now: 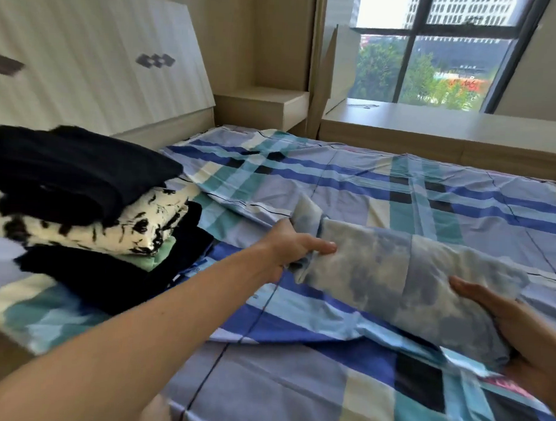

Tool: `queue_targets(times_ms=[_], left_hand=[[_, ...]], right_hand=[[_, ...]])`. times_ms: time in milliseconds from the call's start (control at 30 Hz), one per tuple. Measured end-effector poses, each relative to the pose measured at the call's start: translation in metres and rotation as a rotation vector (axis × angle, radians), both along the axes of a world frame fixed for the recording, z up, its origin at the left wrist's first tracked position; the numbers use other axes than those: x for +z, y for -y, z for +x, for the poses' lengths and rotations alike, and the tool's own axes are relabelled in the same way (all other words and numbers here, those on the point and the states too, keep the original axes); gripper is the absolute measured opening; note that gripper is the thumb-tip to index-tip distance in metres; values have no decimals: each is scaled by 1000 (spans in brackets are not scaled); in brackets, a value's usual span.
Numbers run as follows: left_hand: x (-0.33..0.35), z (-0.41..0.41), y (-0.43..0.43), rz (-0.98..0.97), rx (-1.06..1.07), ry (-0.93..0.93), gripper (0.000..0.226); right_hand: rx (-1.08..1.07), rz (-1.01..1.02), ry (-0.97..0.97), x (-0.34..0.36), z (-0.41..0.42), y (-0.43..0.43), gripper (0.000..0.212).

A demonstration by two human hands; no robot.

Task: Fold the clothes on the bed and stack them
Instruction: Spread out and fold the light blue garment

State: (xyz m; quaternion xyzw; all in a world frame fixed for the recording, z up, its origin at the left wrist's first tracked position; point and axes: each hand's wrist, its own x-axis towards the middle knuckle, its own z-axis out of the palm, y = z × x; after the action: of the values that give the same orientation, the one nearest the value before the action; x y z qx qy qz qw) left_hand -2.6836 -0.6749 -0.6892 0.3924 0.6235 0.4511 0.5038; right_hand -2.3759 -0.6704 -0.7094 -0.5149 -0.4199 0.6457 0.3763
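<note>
A folded blue-and-white tie-dye garment (395,274) lies across the checked bed sheet (294,356) in the middle right. My left hand (292,246) grips its left end, thumb on top and fingers underneath. My right hand (521,335) holds its right end from the near side, thumb on the cloth and fingers tucked under. At the left stands a stack of folded clothes (87,200): a black garment on top, a white one with black print beneath, then green and dark pieces.
A white padded headboard (100,72) rises behind the stack. A wooden bedside shelf (262,106) and a long wooden ledge (451,129) under the window border the far side of the bed. The bed's left edge shows near the lower left.
</note>
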Motion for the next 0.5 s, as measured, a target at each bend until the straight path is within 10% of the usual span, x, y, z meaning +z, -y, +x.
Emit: queue_targets(times_ms=[267, 500], left_hand=[[170, -194, 40, 23, 176, -249, 10], [241, -362, 87, 0, 415, -359, 68]], right_hand=[[145, 278, -240, 96, -222, -17, 56], [289, 263, -324, 157, -406, -6, 50]])
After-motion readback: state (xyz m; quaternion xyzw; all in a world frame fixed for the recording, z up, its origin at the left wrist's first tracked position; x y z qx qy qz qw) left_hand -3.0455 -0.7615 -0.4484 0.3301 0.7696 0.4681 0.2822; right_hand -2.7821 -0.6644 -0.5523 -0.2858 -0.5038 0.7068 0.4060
